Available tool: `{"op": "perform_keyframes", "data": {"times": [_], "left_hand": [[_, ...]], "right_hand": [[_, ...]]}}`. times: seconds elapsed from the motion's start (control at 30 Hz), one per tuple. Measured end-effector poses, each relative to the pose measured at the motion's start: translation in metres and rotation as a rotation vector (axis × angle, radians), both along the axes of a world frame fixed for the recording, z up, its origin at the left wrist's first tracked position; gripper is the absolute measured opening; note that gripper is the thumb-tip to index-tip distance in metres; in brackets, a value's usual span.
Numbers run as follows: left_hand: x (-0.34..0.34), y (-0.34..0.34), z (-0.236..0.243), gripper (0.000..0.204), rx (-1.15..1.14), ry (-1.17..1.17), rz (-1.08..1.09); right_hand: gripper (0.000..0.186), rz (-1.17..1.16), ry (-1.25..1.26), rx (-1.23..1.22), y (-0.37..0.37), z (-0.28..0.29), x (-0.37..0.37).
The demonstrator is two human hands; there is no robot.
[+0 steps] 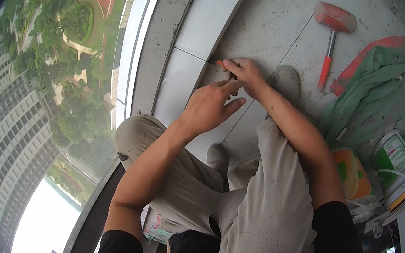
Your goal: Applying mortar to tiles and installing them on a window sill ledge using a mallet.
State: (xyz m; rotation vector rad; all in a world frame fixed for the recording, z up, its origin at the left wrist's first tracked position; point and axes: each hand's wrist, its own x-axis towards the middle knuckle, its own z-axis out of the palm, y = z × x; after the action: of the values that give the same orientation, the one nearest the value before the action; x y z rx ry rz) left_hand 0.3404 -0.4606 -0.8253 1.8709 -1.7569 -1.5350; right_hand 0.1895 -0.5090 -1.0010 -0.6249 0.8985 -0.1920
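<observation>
My right hand (246, 75) is closed round a small orange-tipped tool (220, 63), held at the edge of the raised pale ledge (192, 29). Most of that tool is hidden by the fingers, so its exact kind does not show. Just nearer to me is my left hand (210, 105), thumb apart and fingers stretched toward the right hand, with nothing seen in it. Its fingertips come close to the right hand; whether they touch, I cannot tell. Pale floor tiles (272, 37) with dark joints lie under and beyond both hands.
A red rubber mallet (334, 20) lies on the tiles at the far right. Beside it spreads a crumpled green cloth (372, 90) on a red sheet. Orange (351, 174) and white-green (394, 151) buckets stand nearer on the right. Along the left runs a window (132, 36).
</observation>
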Motion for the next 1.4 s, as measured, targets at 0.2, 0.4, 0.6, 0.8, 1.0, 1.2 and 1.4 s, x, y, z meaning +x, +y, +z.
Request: {"op": "perform_keyframes", "data": {"times": [0.2, 0.4, 0.6, 0.8, 1.0, 1.2, 1.4], "left_hand": [[0.007, 0.005, 0.0, 0.038, -0.071, 0.007, 0.048], [-0.001, -0.002, 0.006, 0.029, 0.028, -0.088, -0.045], [0.011, -0.006, -0.001, 0.03, 0.125, -0.284, 0.106], [0.02, -0.018, 0.001, 0.03, -0.123, -0.036, 0.426], [0.012, -0.019, 0.005, 0.034, -0.043, 0.095, 0.498], [0.012, -0.017, 0.014, 0.042, -0.129, 0.047, 0.373], [0.001, -0.014, 0.014, 0.036, -0.201, -0.101, 0.415]], "right_hand": [[0.039, -0.032, 0.112, -0.123, 0.0, 0.012, -0.022], [0.045, -0.074, -0.067, -0.032, 0.014, 0.019, -0.042], [0.044, -0.052, -0.046, -0.141, 0.004, 0.036, -0.052], [0.044, -0.079, -0.169, -0.117, 0.001, 0.063, -0.062], [0.046, -0.064, -0.263, 0.063, -0.003, 0.064, -0.068], [0.044, -0.055, -0.338, 0.111, -0.005, 0.064, -0.069], [0.042, -0.073, -0.364, 0.088, -0.003, 0.057, -0.063]]}}
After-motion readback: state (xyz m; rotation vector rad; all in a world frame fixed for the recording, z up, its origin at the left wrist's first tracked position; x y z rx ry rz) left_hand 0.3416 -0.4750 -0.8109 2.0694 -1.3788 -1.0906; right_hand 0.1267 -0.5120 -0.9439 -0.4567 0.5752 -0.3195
